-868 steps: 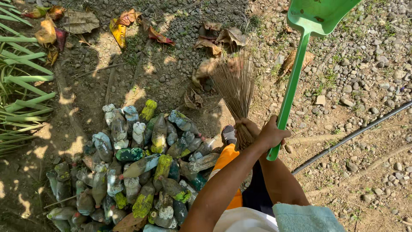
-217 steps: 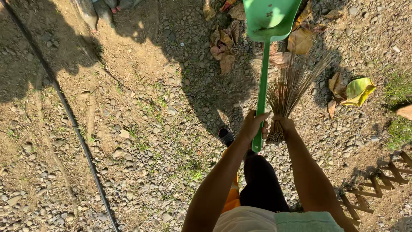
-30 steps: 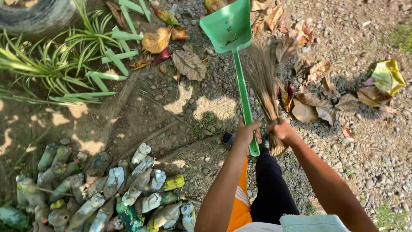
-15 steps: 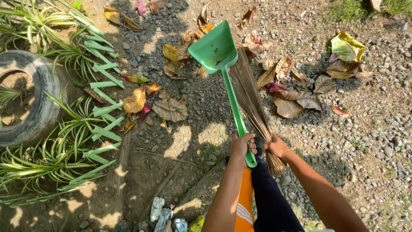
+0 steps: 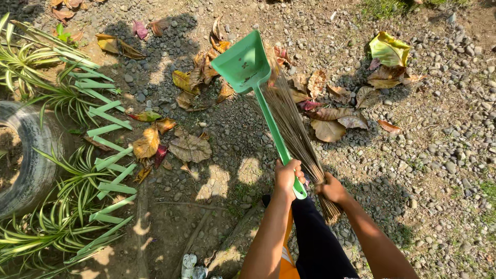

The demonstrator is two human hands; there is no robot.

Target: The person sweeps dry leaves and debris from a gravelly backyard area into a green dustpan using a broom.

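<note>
Single head view looks steeply down at gravel ground [image 5: 413,170]

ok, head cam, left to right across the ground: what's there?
Old tyre → green picket edging → brown leaf → green dustpan in the left hand → stick broom in the right hand → yellow-green leaf.

I see bare ground [image 5: 217,124] of dirt on the left and grey gravel [image 5: 439,155] on the right. Dry brown and yellow leaves [image 5: 330,111] lie scattered across its upper half. An old tyre [image 5: 31,165] rests at the left edge among striped plants [image 5: 67,227], beside a low green fence [image 5: 111,155].
</note>
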